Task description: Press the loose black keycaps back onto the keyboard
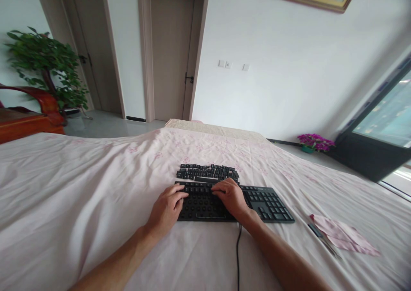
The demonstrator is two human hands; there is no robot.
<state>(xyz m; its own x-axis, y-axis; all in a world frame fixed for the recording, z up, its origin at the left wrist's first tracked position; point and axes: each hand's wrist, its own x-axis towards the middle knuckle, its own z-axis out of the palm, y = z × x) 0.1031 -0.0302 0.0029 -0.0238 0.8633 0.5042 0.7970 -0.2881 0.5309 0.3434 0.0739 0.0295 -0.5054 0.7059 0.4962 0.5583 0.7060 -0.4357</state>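
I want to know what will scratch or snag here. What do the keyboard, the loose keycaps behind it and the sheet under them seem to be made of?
Keyboard: looks like matte black plastic, with an even dull sheen.
Loose keycaps: apparently the same black plastic, small moulded blocks.
Sheet: thin woven fabric, probably cotton, pale pink, with soft wrinkles and a faint flower print.

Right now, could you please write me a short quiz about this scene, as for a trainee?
1. True or false: both hands rest on the keyboard.
2. What lies just behind the keyboard?
A. a stack of books
B. a group of loose black keycaps
C. a mouse
3. Fill in: near the table's right edge lies a folded pink ____.

Key
1. True. The left hand and the right hand are both on its left part.
2. B. The loose keycaps sit on the tablecloth beyond it.
3. Cloth, with a thin tool beside it, too small to identify.
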